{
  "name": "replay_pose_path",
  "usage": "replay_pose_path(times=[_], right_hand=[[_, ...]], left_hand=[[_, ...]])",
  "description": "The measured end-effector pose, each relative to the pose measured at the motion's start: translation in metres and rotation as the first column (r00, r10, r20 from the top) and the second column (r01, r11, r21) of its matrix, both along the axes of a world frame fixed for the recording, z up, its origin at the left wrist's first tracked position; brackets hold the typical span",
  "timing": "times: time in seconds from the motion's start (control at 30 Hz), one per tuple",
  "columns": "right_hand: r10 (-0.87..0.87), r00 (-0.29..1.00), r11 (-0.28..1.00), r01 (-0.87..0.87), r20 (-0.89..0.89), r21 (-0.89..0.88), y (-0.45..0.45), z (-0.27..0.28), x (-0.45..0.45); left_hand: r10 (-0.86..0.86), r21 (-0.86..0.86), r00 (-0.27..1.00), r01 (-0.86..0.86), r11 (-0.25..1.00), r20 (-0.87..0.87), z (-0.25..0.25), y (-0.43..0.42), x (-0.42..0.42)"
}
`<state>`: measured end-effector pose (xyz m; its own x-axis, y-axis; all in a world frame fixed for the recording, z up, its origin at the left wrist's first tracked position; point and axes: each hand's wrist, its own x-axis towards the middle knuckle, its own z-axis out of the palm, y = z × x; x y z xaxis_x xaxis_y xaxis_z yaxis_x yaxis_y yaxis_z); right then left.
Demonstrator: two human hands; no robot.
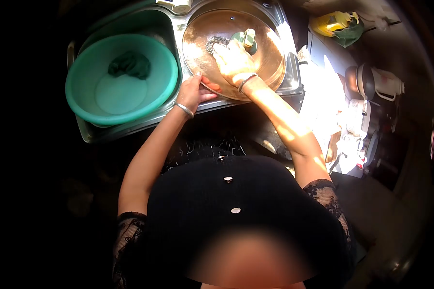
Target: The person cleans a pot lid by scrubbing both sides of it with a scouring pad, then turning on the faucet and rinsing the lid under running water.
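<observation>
A large round, shiny brownish tray or lid (pixel 197 53) rests over the right side of the steel sink; I cannot tell which it is. My left hand (pixel 194 94) grips its near-left rim, the thumb on top and the fingers along the edge. My right hand (pixel 235 61) presses a dark, glinting scouring pad (pixel 217 44) onto its surface. Beside the right fingertips is a small green round piece with a pale, upright block (pixel 249 37) on it; whether it is a knob or a soap holder is unclear.
Left of the tray, a green plastic basin (pixel 77 96) holds a dark cloth (pixel 130 65). Both lie in the steel sink unit (pixel 288 72). Rightward are a yellow bottle (pixel 330 23), a pan (pixel 365 81), a pale jug (pixel 388 84) and other sunlit kitchenware.
</observation>
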<state>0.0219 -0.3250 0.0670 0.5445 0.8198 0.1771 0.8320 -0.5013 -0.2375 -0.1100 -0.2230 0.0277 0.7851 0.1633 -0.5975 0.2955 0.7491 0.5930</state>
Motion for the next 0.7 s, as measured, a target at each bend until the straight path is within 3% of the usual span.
replay_pose_path(times=[0.2,0.23,0.33,0.37,0.4,0.5,0.7], right_hand=[[0.031,0.999,0.996,-0.030,-0.010,0.082,-0.071,0.011,-0.048],[0.004,0.999,1.000,-0.003,-0.038,0.022,-0.074,0.017,-0.052],[0.022,1.000,1.000,-0.022,0.001,-0.008,-0.043,0.006,-0.029],[0.009,0.994,0.999,-0.015,0.112,0.051,-0.027,-0.007,-0.018],[0.001,1.000,0.998,-0.002,0.016,0.062,-0.007,-0.006,-0.007],[-0.116,0.992,0.993,0.115,-0.057,-0.033,0.003,0.001,-0.005],[-0.309,0.951,0.947,0.308,0.007,-0.095,-0.073,0.007,-0.022]], left_hand=[[0.008,-0.035,0.999,-0.007,0.999,0.045,-0.006,0.002,-0.002],[0.008,-0.035,0.999,-0.007,0.999,0.045,-0.007,0.002,-0.002],[-0.005,-0.021,0.999,0.006,1.000,0.036,-0.004,0.001,0.000],[-0.005,-0.013,1.000,0.005,1.000,0.027,-0.002,0.001,0.000],[-0.005,-0.006,1.000,0.005,1.000,0.016,-0.001,0.000,0.000],[-0.018,-0.017,0.999,0.018,1.000,0.039,-0.005,0.002,-0.002],[-0.005,-0.033,0.998,0.007,0.999,0.070,-0.004,0.002,-0.001]])
